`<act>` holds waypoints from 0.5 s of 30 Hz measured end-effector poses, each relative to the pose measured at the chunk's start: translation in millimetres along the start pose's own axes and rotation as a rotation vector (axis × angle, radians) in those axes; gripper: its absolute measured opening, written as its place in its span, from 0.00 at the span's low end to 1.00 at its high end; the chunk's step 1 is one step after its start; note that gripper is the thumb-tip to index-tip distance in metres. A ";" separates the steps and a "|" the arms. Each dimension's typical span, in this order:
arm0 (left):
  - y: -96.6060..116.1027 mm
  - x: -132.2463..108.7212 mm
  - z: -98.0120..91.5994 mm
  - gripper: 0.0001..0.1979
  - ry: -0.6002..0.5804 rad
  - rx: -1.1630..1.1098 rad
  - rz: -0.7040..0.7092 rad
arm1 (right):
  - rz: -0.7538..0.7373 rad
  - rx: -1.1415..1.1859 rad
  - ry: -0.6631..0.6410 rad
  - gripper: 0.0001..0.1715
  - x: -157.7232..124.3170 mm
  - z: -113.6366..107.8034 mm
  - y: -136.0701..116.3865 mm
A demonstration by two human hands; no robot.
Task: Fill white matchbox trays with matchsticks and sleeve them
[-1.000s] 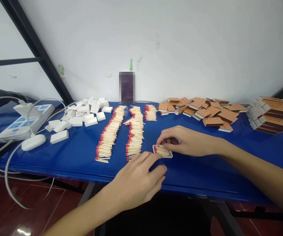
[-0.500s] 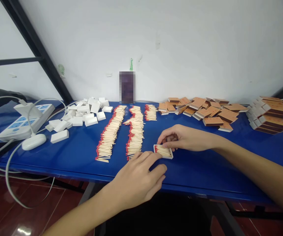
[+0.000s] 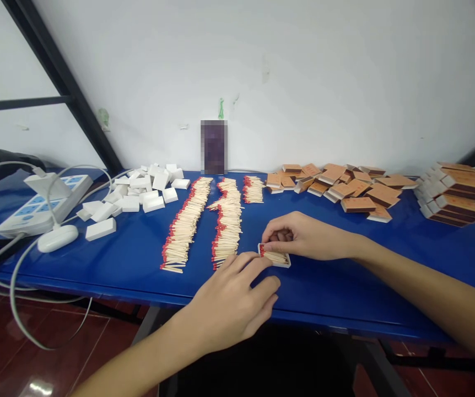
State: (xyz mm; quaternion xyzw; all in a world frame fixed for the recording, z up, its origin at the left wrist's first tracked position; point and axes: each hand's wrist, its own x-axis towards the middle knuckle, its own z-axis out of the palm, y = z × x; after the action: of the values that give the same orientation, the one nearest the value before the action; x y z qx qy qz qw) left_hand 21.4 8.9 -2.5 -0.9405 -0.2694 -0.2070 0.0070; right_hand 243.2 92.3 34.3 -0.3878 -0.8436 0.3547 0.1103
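Observation:
A small white matchbox tray [image 3: 282, 264] lies on the blue table, filled with red-tipped matches [image 3: 276, 256]. My left hand [image 3: 241, 298] is at its near left side, fingers bent, with the fingertips against the tray edge. From the far side my right hand [image 3: 293, 234] reaches over, thumb and index finger closed together at the tray's far left corner, by the match heads. The fingers hide part of the tray's rim. Left of the tray runs a long row of loose matches [image 3: 227, 226], with a second row [image 3: 188, 223] farther left and a short bunch [image 3: 253, 190] behind.
White empty trays [image 3: 149, 187] are heaped at the back left, near a power strip [image 3: 47, 204] and cables. Orange matchbox sleeves [image 3: 357, 190] lie piled at the back right. Beside them is a stack of matchboxes [image 3: 456, 193]. A blurred dark rectangle [image 3: 214, 148] stands against the wall.
My right thumb and fingers have shifted slightly left across the tray, towards the match heads. The left hand and the tray have stayed in place.

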 end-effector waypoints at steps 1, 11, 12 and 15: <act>0.0 -0.1 -0.1 0.08 -0.002 -0.001 0.000 | 0.001 0.004 -0.001 0.20 0.1 0.1 -0.4; 0.2 0.1 -0.9 0.09 -0.003 -0.011 0.002 | 0.001 -0.010 -0.022 0.18 -1.2 0.4 -1.9; 0.2 0.0 -0.9 0.09 -0.005 -0.013 0.001 | -0.001 -0.018 -0.020 0.17 -1.3 0.4 -1.9; 0.1 -0.5 -0.5 0.09 -0.013 -0.019 -0.001 | -0.009 -0.023 -0.031 0.19 -1.8 -0.4 -2.6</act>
State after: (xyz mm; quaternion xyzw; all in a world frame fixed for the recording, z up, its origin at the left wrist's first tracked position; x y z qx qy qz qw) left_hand 20.9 8.5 -2.2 -0.9417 -0.2682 -0.2033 -0.0039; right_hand 243.1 90.0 36.5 -0.3798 -0.8509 0.3505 0.0945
